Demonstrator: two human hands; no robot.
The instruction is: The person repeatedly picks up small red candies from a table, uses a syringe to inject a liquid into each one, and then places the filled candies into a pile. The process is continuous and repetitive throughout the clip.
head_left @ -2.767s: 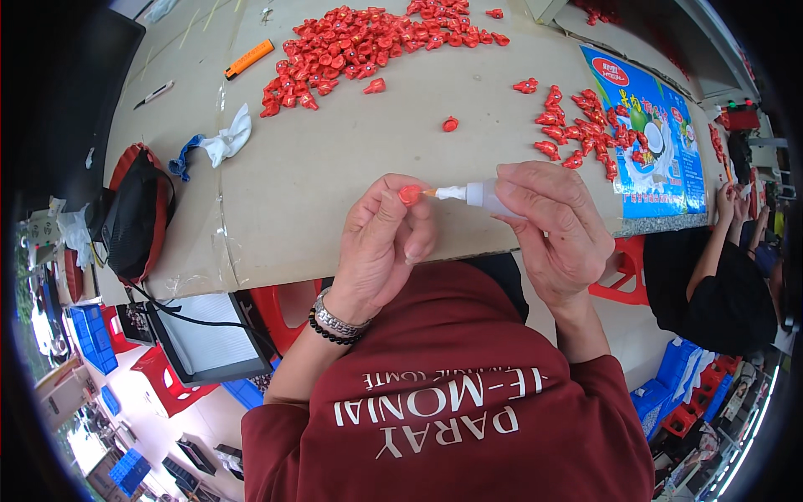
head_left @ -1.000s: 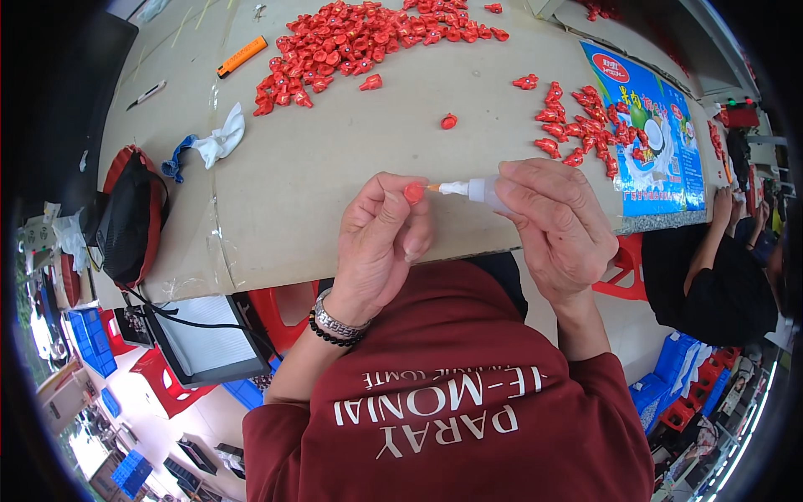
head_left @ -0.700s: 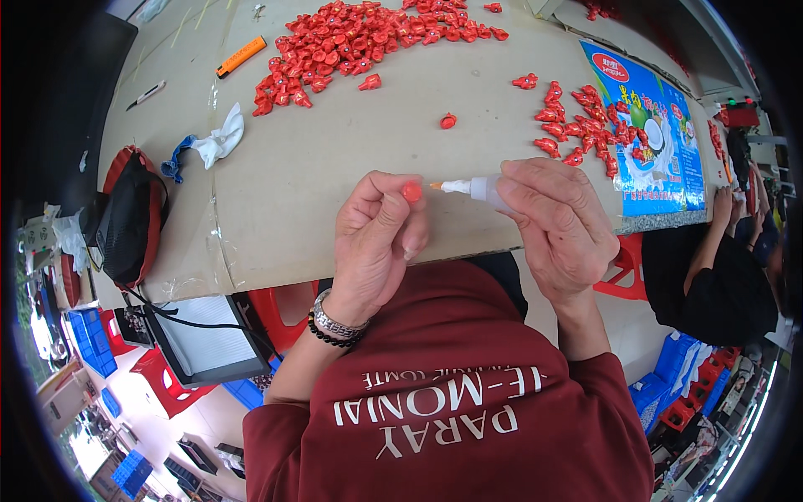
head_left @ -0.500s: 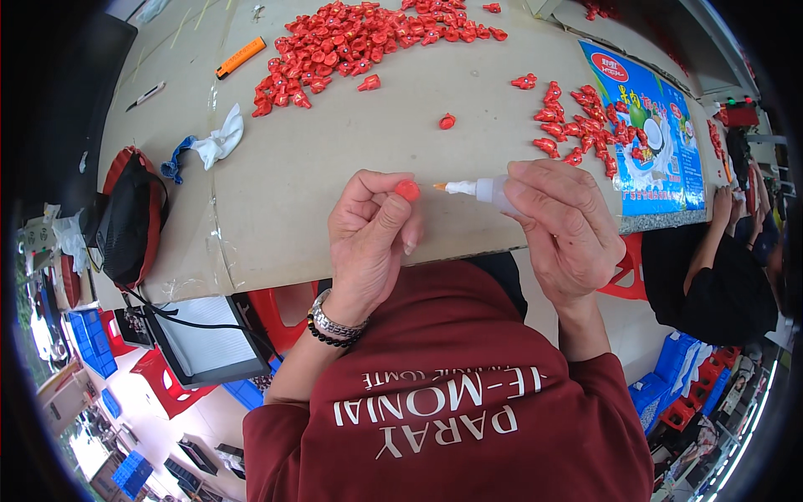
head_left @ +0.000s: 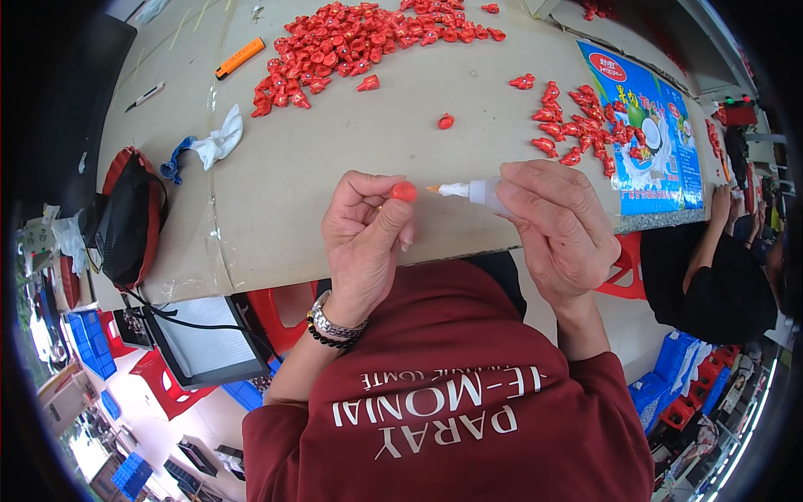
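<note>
- One small, glossy red piece with a rounded end (head_left: 404,192) was held in the left hand (head_left: 361,230), pinched between thumb and fingers above the near part of the flat grey-beige table (head_left: 318,167).
- The right hand (head_left: 562,226) was closed around a translucent whitish bottle (head_left: 485,192), its body mostly hidden by the fingers.
- The bottle lay roughly level, its white-wrapped nozzle (head_left: 455,190) directed left; the narrow orange-tan tip (head_left: 432,189) stood just beside the red piece, with a slight gap between them.
- A silver-coloured link bracelet (head_left: 324,321) and a black beaded bracelet (head_left: 333,340) were on the left wrist.
- A large heap of similar red pieces (head_left: 335,46) occupied the far part of the table.
- A single red piece (head_left: 446,122) lay by itself beyond the hands.
- A smaller red group (head_left: 577,125) was at the right, partly on a blue printed sheet (head_left: 682,184).
- At the left lay a flat orange bar-shaped object (head_left: 240,58), a slim white pen (head_left: 145,96), a crumpled white-and-blue cloth (head_left: 222,142) and a black-and-red bag (head_left: 134,222).
</note>
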